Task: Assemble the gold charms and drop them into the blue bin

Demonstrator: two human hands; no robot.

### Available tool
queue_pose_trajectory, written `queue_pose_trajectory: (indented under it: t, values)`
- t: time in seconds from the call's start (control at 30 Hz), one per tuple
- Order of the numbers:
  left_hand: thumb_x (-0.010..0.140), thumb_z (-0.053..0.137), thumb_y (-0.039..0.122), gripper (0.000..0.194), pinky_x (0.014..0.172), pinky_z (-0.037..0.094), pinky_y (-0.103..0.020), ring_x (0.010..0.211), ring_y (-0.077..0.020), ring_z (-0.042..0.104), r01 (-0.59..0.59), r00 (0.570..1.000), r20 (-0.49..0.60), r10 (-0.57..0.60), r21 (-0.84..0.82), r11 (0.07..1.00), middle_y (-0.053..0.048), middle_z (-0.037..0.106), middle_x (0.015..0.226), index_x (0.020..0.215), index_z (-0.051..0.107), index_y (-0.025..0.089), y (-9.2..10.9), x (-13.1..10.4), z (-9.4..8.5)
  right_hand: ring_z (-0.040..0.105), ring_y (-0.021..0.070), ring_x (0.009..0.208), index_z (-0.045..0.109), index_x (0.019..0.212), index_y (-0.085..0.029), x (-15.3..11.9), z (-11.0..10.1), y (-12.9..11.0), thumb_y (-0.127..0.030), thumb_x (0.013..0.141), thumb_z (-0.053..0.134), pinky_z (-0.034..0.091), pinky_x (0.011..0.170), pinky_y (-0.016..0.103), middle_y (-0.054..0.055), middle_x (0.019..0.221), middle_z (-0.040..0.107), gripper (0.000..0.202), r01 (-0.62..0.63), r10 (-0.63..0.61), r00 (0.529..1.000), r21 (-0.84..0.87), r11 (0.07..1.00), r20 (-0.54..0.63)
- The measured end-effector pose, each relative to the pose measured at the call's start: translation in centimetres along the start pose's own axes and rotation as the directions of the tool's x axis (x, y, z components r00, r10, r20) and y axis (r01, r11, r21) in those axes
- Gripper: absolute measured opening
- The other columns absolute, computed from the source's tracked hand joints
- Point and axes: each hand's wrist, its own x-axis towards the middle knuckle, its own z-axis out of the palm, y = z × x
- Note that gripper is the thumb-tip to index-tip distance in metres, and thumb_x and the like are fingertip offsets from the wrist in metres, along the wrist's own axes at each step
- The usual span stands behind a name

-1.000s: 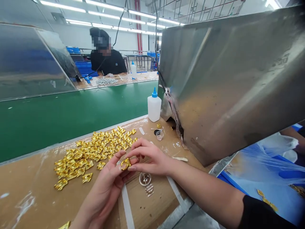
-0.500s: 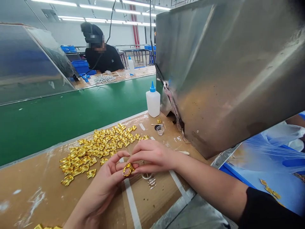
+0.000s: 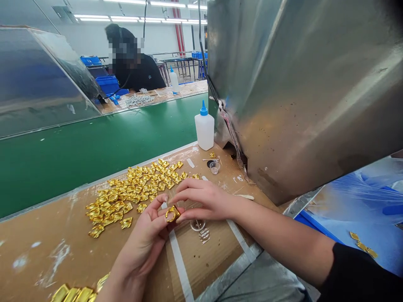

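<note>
A shiny gold ring (image 3: 176, 212) with a broad flat face is held up over the brown work surface. My left hand (image 3: 150, 230) grips it between thumb and fingers, the open band facing me. From the other side, my right hand (image 3: 209, 202) has its thumb and fingertips closed on the ring's face edge; the exact contact is partly hidden. Behind my hands lies a spread pile of similar gold rings (image 3: 126, 193). Below my right hand are a clear round dish (image 3: 197, 225) and a small clear striped piece (image 3: 204, 235).
A white bottle with a blue nozzle (image 3: 205, 131) stands by a big metal hood (image 3: 283, 96). Near it are a small clear cup (image 3: 215, 168) and a cotton swab. Beyond the green belt (image 3: 103, 142) sits a person (image 3: 141, 71). More gold pieces (image 3: 75, 294) lie front left.
The view has shifted slightly, bringing more gold pieces into sight at the front left. Both hands stay at the ring, which has turned slightly.
</note>
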Motion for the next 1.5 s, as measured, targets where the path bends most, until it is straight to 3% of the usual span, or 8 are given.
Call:
queue_pose_trajectory:
  t: [0.1,0.23,0.43,0.63,0.8,1.0,1.2,1.5]
  values:
    - [0.066,0.101,0.018,0.068,0.07,0.063,-0.022,0.075,-0.0147,0.072,0.029,0.999,-0.024,-0.03,-0.046,0.999,-0.004,0.075,0.09,0.118,0.057,0.02,0.2,0.0,0.6,0.065,0.0186,0.117,0.066,0.127,-0.018,0.0,0.1,0.0,-0.033,0.101,0.071,0.056,0.103,0.035,0.011,0.124,0.066,0.03,-0.052,0.051,0.999,0.118,0.992,0.008]
    - [0.073,0.097,0.019,0.061,0.071,0.063,-0.022,0.076,-0.0138,0.07,0.033,0.999,-0.009,-0.034,-0.024,0.999,-0.008,0.075,0.098,0.122,0.061,0.016,0.0,0.1,0.6,0.065,0.0176,0.114,0.064,0.133,-0.019,0.0,0.3,-0.1,-0.032,0.099,0.074,0.057,0.102,0.035,0.01,0.124,0.064,0.038,-0.094,0.095,0.995,0.169,0.981,0.002]
    - [0.075,0.098,0.025,0.06,0.068,0.063,-0.021,0.071,-0.0126,0.07,-0.028,0.999,-0.044,0.03,0.051,0.998,-0.004,0.077,0.091,0.125,0.065,0.019,-0.5,0.0,0.4,0.065,0.0172,0.105,0.069,0.116,-0.018,0.0,0.4,-0.2,-0.031,0.1,0.073,0.059,0.092,0.033,0.01,0.119,0.064,0.022,-0.024,0.03,0.998,0.118,0.993,-0.046]
    - [0.072,0.099,0.036,0.05,0.068,0.063,-0.02,0.078,-0.0145,0.072,-0.055,0.992,-0.103,0.07,0.144,0.988,-0.007,0.08,0.099,0.112,0.075,0.017,-0.4,-0.1,0.6,0.062,0.0165,0.092,0.07,0.106,-0.017,0.3,0.8,-0.3,-0.028,0.097,0.076,0.056,0.081,0.031,0.005,0.1,0.066,0.015,-0.11,0.132,0.987,0.202,0.973,-0.096]
    - [0.074,0.097,0.037,0.056,0.076,0.062,-0.021,0.093,-0.0174,0.075,-0.04,0.997,-0.054,0.049,0.16,0.986,-0.01,0.081,0.109,0.123,0.077,0.019,-0.1,-0.2,0.6,0.062,0.0143,0.085,0.072,0.102,-0.019,0.4,1.1,-0.2,-0.027,0.094,0.079,0.054,0.074,0.028,0.002,0.095,0.067,0.014,-0.226,0.294,0.946,0.372,0.9,-0.137]
    - [0.074,0.099,0.038,0.051,0.074,0.06,-0.018,0.09,-0.0161,0.076,-0.075,0.997,-0.02,0.079,0.146,0.986,-0.009,0.082,0.102,0.118,0.08,0.021,-0.2,-0.4,0.5,0.064,0.0146,0.091,0.074,0.107,-0.021,0.2,0.9,0.1,-0.028,0.092,0.081,0.053,0.081,0.029,0.002,0.1,0.067,0.018,-0.324,0.411,0.909,0.514,0.794,-0.063]
    - [0.076,0.096,0.045,0.044,0.076,0.062,-0.02,0.093,-0.0185,0.077,-0.014,1.0,-0.018,0.018,0.189,0.982,-0.007,0.081,0.108,0.113,0.082,0.024,-0.2,-0.4,0.1,0.062,0.0143,0.093,0.075,0.11,-0.022,0.6,0.2,0.0,-0.027,0.103,0.067,0.049,0.083,0.029,0.002,0.101,0.069,0.012,-0.319,0.357,0.934,0.466,0.825,0.007]
    - [0.083,0.086,0.057,0.048,0.076,0.064,-0.027,0.099,-0.0248,0.075,-0.041,0.999,-0.007,0.048,0.402,0.915,-0.01,0.08,0.105,0.113,0.081,0.021,-0.1,-0.2,-0.3,0.06,0.0135,0.084,0.07,0.096,-0.018,0.5,-0.2,0.6,-0.029,0.097,0.074,0.048,0.078,0.027,0.0,0.09,0.069,0.012,-0.393,0.402,0.912,0.453,0.8,0.08]
